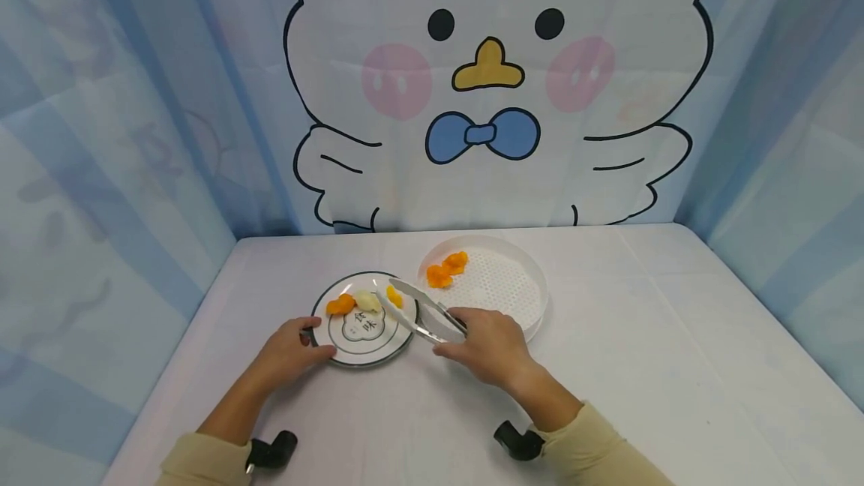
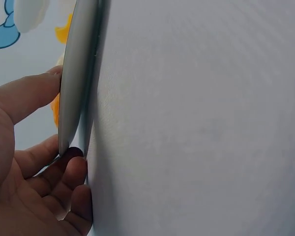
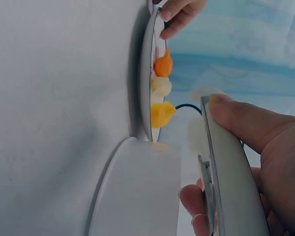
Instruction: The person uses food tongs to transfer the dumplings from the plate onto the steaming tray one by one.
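Observation:
My left hand (image 1: 290, 351) grips the near left rim of a round white plate (image 1: 364, 353) with a dark edge line. In the left wrist view its thumb (image 2: 37, 93) lies over the rim and the other fingers are at the underside. On the plate sit an orange piece (image 1: 340, 304), a pale cream piece (image 1: 367, 301) and a yellow piece (image 1: 394, 296). Metal tongs (image 1: 432, 304) are held by my right hand (image 1: 491, 343), thumb on one arm and fingers on the other. Their arms are spread, with the tips over the plate beside the yellow piece.
A round white tray (image 1: 533, 268) with a perforated base stands right behind the plate, two orange pieces (image 1: 447, 269) at its left side. White cloth (image 1: 641, 336) covers the table. A curtain with a cartoon print (image 1: 496, 193) hangs at the back.

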`<action>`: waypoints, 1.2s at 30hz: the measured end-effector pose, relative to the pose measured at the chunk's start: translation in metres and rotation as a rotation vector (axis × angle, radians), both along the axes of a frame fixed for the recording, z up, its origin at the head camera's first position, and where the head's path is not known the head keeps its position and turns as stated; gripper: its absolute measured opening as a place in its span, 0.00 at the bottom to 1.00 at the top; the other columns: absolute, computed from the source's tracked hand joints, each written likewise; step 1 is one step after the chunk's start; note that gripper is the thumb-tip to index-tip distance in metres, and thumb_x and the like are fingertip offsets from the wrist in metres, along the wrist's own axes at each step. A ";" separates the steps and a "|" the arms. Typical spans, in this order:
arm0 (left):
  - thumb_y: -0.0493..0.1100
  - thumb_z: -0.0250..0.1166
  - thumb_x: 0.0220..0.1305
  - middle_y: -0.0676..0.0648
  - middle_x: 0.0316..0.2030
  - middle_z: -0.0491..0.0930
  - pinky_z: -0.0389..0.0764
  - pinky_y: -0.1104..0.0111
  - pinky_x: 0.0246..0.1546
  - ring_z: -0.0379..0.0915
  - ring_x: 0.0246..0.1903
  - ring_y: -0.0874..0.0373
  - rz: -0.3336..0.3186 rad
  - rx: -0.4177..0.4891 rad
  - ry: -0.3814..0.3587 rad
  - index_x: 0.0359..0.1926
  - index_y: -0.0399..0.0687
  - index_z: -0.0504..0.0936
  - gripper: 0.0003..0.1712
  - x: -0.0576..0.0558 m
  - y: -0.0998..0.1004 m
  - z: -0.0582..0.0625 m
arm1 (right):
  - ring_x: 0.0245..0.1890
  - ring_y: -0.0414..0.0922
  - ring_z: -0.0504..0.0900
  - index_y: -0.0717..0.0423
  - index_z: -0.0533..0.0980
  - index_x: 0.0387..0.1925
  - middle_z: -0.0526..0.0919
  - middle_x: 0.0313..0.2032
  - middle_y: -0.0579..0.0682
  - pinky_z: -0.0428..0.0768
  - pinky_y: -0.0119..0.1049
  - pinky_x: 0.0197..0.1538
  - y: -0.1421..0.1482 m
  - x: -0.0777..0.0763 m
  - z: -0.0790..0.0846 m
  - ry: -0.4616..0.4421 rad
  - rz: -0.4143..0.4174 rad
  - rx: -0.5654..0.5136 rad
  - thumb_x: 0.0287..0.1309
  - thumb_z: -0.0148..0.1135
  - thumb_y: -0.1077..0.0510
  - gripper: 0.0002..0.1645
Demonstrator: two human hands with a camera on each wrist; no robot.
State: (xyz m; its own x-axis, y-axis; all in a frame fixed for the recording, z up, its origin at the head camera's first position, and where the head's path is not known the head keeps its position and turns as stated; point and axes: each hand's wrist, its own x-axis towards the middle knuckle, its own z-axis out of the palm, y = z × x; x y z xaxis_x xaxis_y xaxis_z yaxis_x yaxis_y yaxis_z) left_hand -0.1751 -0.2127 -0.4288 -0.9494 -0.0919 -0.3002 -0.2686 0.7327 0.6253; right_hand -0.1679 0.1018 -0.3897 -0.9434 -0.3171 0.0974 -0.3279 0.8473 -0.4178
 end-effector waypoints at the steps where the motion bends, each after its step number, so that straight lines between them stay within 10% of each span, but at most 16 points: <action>1: 0.51 0.72 0.60 0.31 0.54 0.73 0.76 0.47 0.55 0.69 0.49 0.41 -0.005 -0.002 0.005 0.68 0.35 0.68 0.42 -0.001 0.000 0.000 | 0.28 0.43 0.72 0.54 0.81 0.56 0.83 0.35 0.44 0.69 0.38 0.31 -0.001 0.001 0.000 -0.004 0.000 0.001 0.51 0.74 0.40 0.35; 36: 0.46 0.76 0.57 0.28 0.58 0.71 0.75 0.45 0.57 0.69 0.54 0.38 0.002 -0.039 -0.029 0.68 0.34 0.67 0.43 0.001 -0.006 0.001 | 0.27 0.43 0.74 0.55 0.82 0.50 0.84 0.35 0.46 0.72 0.37 0.28 -0.015 0.011 -0.008 0.028 0.008 0.075 0.48 0.76 0.39 0.33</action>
State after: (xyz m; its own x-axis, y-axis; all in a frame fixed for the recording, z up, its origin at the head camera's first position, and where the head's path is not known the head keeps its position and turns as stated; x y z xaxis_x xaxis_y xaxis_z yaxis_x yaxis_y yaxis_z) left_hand -0.1741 -0.2184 -0.4278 -0.9402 -0.1059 -0.3237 -0.2876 0.7557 0.5883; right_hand -0.1569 0.0871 -0.3980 -0.9380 -0.3322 0.0994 -0.3456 0.8729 -0.3443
